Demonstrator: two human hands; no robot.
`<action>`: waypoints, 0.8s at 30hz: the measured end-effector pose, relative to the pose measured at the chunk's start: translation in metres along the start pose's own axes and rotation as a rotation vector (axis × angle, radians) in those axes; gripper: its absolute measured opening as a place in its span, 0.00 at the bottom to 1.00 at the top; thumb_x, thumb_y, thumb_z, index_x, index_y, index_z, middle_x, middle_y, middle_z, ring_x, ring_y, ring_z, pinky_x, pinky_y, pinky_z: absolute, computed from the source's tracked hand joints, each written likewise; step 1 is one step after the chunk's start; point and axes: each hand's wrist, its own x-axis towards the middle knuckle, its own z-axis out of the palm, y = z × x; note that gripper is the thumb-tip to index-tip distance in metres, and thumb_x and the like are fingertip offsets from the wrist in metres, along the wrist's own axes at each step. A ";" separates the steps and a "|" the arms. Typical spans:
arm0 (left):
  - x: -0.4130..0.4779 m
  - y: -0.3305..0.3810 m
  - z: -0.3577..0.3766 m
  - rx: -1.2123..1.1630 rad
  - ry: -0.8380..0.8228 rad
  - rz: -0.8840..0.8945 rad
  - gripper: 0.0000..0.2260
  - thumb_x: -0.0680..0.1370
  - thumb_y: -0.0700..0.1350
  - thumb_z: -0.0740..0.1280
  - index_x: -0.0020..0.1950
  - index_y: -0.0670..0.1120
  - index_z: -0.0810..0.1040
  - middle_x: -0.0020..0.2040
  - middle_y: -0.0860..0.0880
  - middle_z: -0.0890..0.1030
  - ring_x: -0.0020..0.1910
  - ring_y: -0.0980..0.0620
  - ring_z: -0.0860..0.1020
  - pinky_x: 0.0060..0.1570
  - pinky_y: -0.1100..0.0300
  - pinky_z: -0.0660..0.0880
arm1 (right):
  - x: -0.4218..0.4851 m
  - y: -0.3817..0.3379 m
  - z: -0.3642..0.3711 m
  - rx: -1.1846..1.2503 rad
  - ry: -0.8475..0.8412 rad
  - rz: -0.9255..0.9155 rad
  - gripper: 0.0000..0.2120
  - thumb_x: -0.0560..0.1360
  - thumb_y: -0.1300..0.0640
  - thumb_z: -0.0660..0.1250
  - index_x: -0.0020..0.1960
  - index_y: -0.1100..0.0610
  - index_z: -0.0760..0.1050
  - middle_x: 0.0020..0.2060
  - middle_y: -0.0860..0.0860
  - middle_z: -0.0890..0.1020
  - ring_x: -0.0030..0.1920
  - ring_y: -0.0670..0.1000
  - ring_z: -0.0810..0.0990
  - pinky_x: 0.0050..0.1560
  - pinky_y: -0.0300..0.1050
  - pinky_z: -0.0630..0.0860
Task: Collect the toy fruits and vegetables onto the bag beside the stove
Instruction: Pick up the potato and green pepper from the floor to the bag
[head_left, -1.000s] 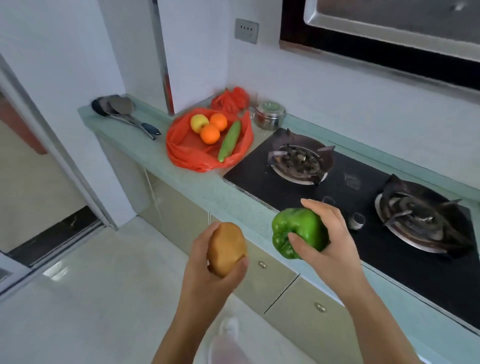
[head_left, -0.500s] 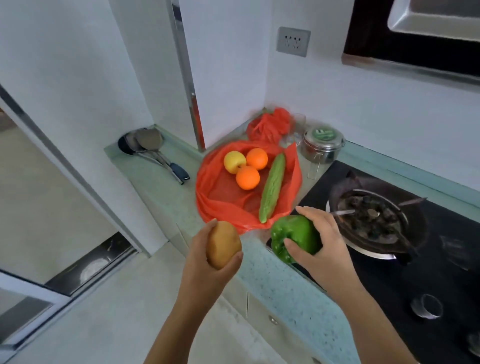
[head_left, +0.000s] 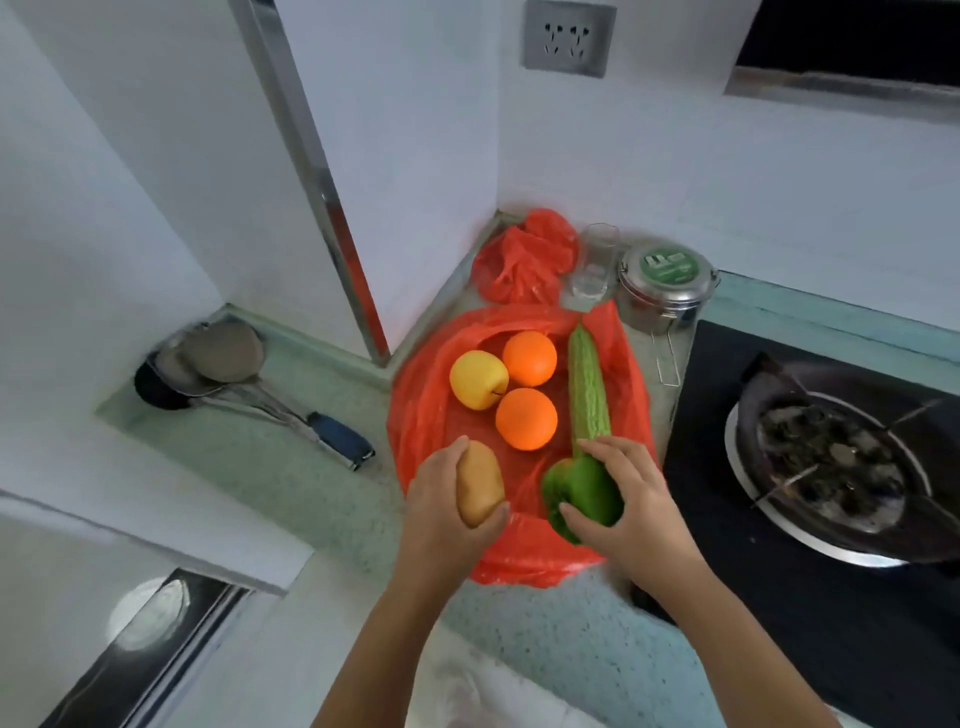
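A red plastic bag (head_left: 423, 415) lies flat on the pale green counter, left of the stove. On it rest a yellow apple (head_left: 478, 379), two oranges (head_left: 529, 358) (head_left: 525, 419) and a long bumpy green gourd (head_left: 589, 387). My left hand (head_left: 441, 512) grips a brown potato (head_left: 479, 483) over the bag's front left part. My right hand (head_left: 628, 512) holds a green bell pepper (head_left: 582, 493) low over the bag's front, next to the gourd's near end.
A black gas stove (head_left: 810, 571) with a burner (head_left: 831, 462) sits right of the bag. Behind the bag stand a crumpled red bag (head_left: 524, 257), a clear glass (head_left: 592, 270) and a steel lidded tin (head_left: 667, 291). Ladles (head_left: 218, 364) lie at the left.
The view has closed in on the bag. Both hands moved forward from the counter's front edge, carrying the potato and the pepper over the bag's front part.
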 end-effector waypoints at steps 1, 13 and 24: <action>0.012 -0.008 0.000 0.015 -0.022 0.011 0.35 0.65 0.57 0.68 0.69 0.47 0.65 0.62 0.52 0.69 0.61 0.57 0.66 0.61 0.61 0.61 | 0.007 -0.001 0.007 -0.021 0.006 0.011 0.30 0.66 0.52 0.73 0.65 0.49 0.67 0.61 0.44 0.65 0.65 0.49 0.64 0.64 0.46 0.64; 0.079 -0.059 0.024 0.036 -0.188 0.020 0.38 0.68 0.52 0.74 0.72 0.46 0.60 0.68 0.48 0.66 0.66 0.51 0.63 0.63 0.61 0.60 | 0.054 0.010 0.058 -0.255 0.001 0.075 0.31 0.68 0.47 0.71 0.68 0.51 0.65 0.67 0.50 0.65 0.69 0.51 0.60 0.62 0.40 0.59; 0.087 -0.076 0.035 0.053 -0.226 0.076 0.38 0.69 0.58 0.70 0.73 0.45 0.59 0.69 0.42 0.66 0.67 0.46 0.64 0.62 0.58 0.62 | 0.066 0.019 0.077 -0.299 -0.012 0.102 0.30 0.70 0.49 0.70 0.69 0.52 0.64 0.70 0.53 0.63 0.72 0.55 0.55 0.71 0.55 0.56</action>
